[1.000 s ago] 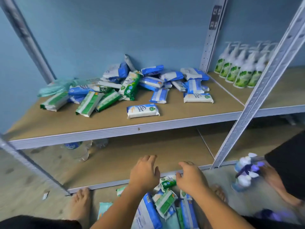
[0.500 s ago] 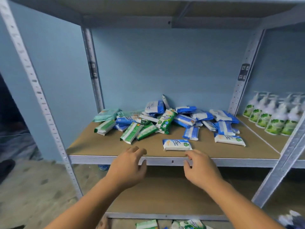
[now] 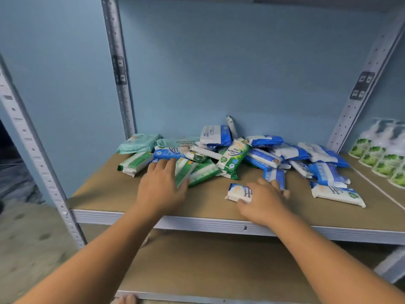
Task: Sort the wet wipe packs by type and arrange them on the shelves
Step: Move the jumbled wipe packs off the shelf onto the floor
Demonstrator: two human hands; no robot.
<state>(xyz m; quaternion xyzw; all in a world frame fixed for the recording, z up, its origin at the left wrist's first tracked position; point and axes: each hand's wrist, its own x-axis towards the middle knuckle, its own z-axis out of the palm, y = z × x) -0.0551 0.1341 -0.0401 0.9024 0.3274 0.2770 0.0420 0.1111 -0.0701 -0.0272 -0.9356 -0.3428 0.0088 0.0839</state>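
Packs: a loose heap of wet wipe packs (image 3: 230,154) lies toward the back of the brown shelf (image 3: 105,194), against the blue wall; soft plastic wrappers in white and green, white and blue, and pale mint.
Colours: green ones sit mostly left of the middle, blue ones mostly right, two mint packs (image 3: 139,143) at the far left back.
Count: too jumbled for an exact tally; well over a dozen.
Writing: one upright green-and-white pack (image 3: 234,157) reads "Pine Antibacterial Wipes"; other print is too blurred to read.
Left hand (image 3: 162,187): fingers spread and flat, palm down, resting on a green-and-white pack (image 3: 186,170) at the front of the heap; not closed around it.
Right hand (image 3: 263,199): fingers curled over a small white pack (image 3: 240,191) lying apart from the heap at the front; thumb at its near edge, whether it truly grips I cannot tell.
Lone pack: a white pack with a green mark (image 3: 337,193) lies by itself at the right front.
Bottles: a row of pump bottles (image 3: 381,156) with green labels stands on the next shelf bay to the right; count unclear.
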